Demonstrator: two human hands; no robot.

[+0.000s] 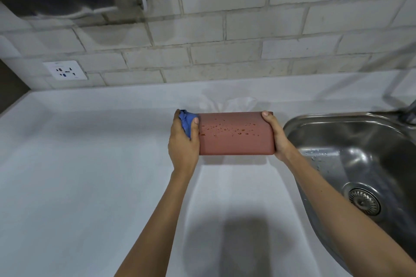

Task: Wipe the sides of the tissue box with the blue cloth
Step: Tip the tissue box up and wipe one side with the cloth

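Note:
A reddish-brown tissue box is held above the white counter between both hands, with its long side facing me. Water droplets dot that side. A white tissue sticks out behind its far edge. My left hand presses a bunched blue cloth against the box's left end, thumb lying on the near face. My right hand grips the box's right end, thumb over the upper corner.
A steel sink with a drain strainer lies to the right, its tap at the far right edge. The white counter stretches left and forward. A wall socket sits on the brick wall behind.

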